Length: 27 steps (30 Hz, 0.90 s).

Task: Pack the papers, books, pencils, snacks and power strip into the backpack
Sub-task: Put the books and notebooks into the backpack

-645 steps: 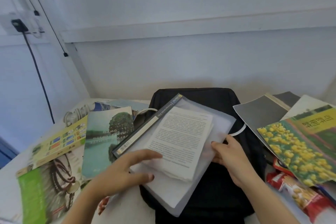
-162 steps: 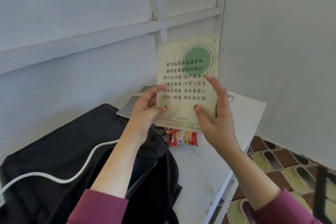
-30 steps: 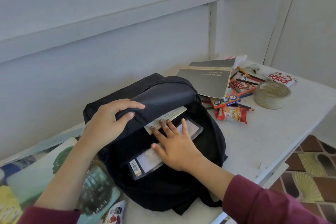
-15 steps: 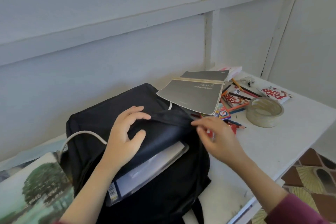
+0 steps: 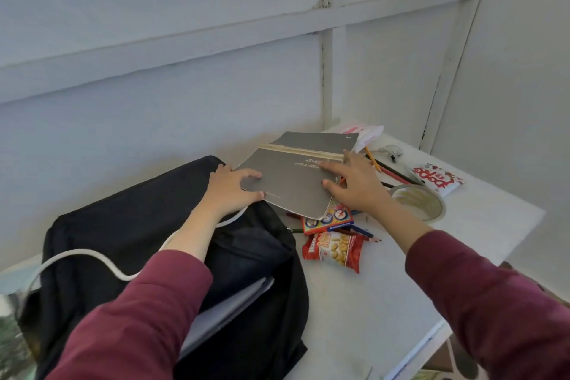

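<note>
Since 0.5 s ago: both grips are off the backpack [image 5: 148, 225] flap and now on the book [image 5: 293, 188]. Your left grip [image 5: 229, 191] has fingers on top of the book's near-left corner and thumb at its edge, pinching it. Your right grip [image 5: 354, 187] has fingers spread & straight, flat on the book's right edge, not clamped.

Book is grey w/ a tan strip across it. Its near end lies over the pencil box [image 5: 331, 220] and its left corner is at the backpack's top edge. Backpack lies flat on the counter [image 5: 370, 302], with the folder [image 5: 237, 299] sticking out from under the flap. White cord [image 5: 89, 256] runs across the backpack, passing under your left wrist.

Snack pack [image 5: 334, 248] is on the counter just beside the backpack, in front of the pencil box. Loose pencils [image 5: 391, 174] lie right of the book. Tape roll [image 5: 422, 202] is just beyond your right forearm, partly hidden by it. 2nd snack [image 5: 438, 179] is near the far corner.
</note>
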Each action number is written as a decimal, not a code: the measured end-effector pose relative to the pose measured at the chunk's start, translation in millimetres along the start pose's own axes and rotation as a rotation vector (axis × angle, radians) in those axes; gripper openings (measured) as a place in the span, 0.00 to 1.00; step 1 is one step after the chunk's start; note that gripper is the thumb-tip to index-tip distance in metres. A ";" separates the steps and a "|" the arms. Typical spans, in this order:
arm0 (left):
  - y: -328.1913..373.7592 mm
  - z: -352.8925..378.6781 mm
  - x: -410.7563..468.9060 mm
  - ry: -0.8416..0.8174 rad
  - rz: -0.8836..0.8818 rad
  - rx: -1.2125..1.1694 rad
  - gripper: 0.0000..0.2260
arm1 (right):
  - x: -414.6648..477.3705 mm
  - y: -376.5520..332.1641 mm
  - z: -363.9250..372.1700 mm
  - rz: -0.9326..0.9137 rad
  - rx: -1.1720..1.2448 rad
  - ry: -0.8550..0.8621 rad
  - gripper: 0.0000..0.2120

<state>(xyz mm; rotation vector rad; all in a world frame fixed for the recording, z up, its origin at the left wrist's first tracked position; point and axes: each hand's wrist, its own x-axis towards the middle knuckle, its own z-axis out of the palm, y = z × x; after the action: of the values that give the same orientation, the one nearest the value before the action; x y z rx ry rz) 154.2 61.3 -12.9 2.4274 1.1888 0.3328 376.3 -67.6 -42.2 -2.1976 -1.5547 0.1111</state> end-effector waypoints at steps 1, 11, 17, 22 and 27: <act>-1.3 1.1 3.3 -0.013 -0.012 -0.034 0.20 | -0.1 0.8 0.1 -0.008 0.082 -0.017 0.20; -1.4 11.7 0.7 0.120 -0.054 -0.216 0.23 | 3.7 5.4 5.9 -0.128 0.069 0.252 0.16; -2.1 10.3 -6.3 0.196 -0.062 -0.296 0.24 | 2.7 -18.5 -6.5 -0.175 0.292 0.268 0.23; 4.9 0.9 -11.4 0.281 -0.009 -0.375 0.22 | 1.9 -37.3 -24.6 -0.140 0.485 0.318 0.26; 7.5 -13.3 -17.7 0.332 0.017 -0.528 0.16 | -8.7 -57.7 -49.3 -0.062 0.930 0.347 0.30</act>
<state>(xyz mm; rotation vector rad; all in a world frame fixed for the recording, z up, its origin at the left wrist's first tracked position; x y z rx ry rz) 143.5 46.6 1.8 1.9652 1.0399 0.9539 337.9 -75.2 23.5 -1.3432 -1.0547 0.3353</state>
